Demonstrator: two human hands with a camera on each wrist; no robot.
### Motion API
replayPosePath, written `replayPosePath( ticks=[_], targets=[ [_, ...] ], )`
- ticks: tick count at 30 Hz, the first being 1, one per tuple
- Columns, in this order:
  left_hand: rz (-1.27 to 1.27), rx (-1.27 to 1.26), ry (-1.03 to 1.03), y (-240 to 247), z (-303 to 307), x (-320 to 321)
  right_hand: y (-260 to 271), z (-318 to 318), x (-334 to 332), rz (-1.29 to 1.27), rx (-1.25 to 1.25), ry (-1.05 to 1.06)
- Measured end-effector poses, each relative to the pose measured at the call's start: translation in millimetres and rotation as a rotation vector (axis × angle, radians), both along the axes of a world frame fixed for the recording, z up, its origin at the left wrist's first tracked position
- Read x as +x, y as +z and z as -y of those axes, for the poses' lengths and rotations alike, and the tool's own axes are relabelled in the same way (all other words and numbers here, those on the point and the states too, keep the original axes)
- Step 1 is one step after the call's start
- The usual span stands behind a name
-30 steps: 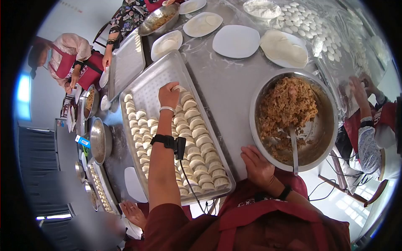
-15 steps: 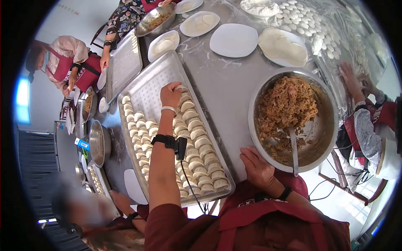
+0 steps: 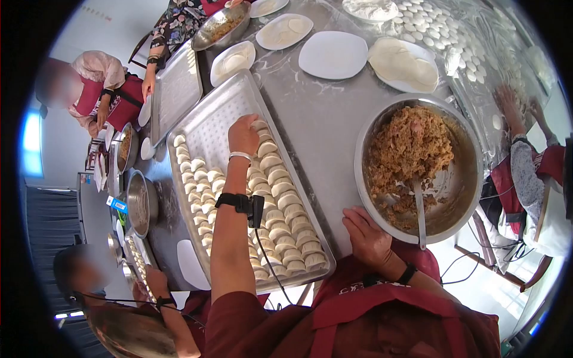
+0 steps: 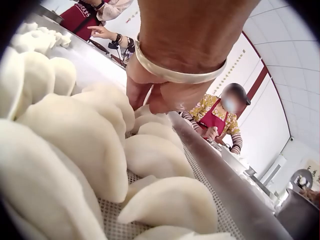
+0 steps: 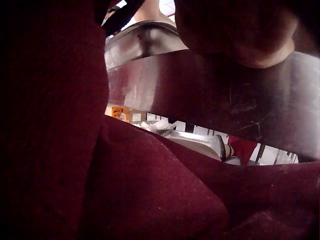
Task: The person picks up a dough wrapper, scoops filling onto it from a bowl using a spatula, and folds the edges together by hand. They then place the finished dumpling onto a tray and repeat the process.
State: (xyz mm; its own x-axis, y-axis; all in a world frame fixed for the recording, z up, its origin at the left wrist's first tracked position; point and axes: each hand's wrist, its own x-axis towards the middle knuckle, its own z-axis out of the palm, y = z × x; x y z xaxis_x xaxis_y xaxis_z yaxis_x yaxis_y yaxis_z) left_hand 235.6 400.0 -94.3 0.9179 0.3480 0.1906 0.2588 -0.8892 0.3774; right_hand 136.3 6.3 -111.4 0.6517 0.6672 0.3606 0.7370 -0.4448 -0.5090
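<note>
In the head view, my left hand is at the far end of the right-hand row of dumplings on a perforated metal tray. Its curled fingers pinch a pale dumpling there, partly hidden by the hand. The left wrist view shows the hand low behind folded dumplings, its fingertips mostly hidden. My right hand rests at the table's near edge with relaxed fingers, between the tray and a steel bowl of filling. Nothing shows in its grasp.
A spoon leans in the filling bowl. Beyond the tray stand a white plate and a plate of wrappers. Dough pieces lie at the far right. Other people work around the table. A cable hangs from my left wrist.
My left hand stays at the row's end, with its fingers shifted slightly. My right hand keeps its place. A person at lower left has leaned into view, and the hands at far right have moved.
</note>
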Motion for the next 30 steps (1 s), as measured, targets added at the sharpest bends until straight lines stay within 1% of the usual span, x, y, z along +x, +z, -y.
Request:
replayPosePath(
  ticks=[15, 18, 21, 24, 27, 30],
  targets=[
    [-0.090, 0.095, -0.027, 0, 7, -2, 1, -1, 1, 0.015, 0.011, -0.014],
    [-0.015, 0.139, -0.088, 2, 6, -3, -1, -1, 1, 0.017, 0.017, -0.017],
    [0.029, 0.117, -0.129, 5, 8, -4, 0, -1, 0, 0.011, 0.013, -0.015],
    [0.028, 0.038, -0.142, 5, 10, -4, 0, -1, 0, 0.007, 0.013, -0.015],
    [0.001, 0.044, -0.167, 3, 6, -4, 0, -1, 0, 0.011, 0.018, -0.019],
    [-0.024, 0.031, -0.102, 13, -1, -8, 1, 0, 0, 0.021, 0.020, -0.028]
  ],
)
